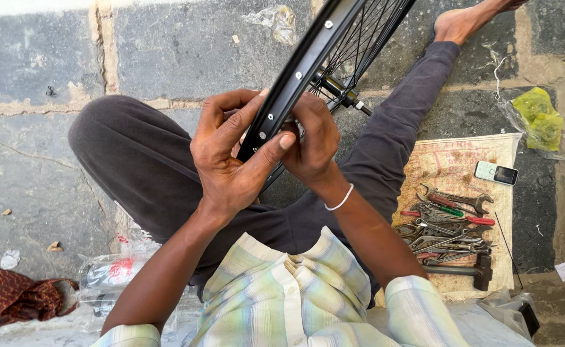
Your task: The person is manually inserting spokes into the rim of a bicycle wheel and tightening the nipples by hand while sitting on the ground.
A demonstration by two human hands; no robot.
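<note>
A black bicycle wheel rim (308, 61) with thin spokes (366, 38) and a hub axle (343, 95) slants up from my lap. My left hand (231, 157) grips the rim's lower end, thumb pressed across its inner face near a spoke hole. My right hand (311, 138) is curled behind the rim on its spoke side, fingers closed against it; what the fingertips pinch is hidden. I sit on a stone floor with dark trousers (135, 160), one leg stretched toward the upper right.
A printed sack cloth (456, 160) at right carries a pile of spanners and pliers (446, 231), a hammer (469, 271) and a small phone (495, 172). A yellow-green plastic bag (539, 119) lies farther right. A clear plastic bottle (112, 273) and red cloth (13, 299) lie at lower left.
</note>
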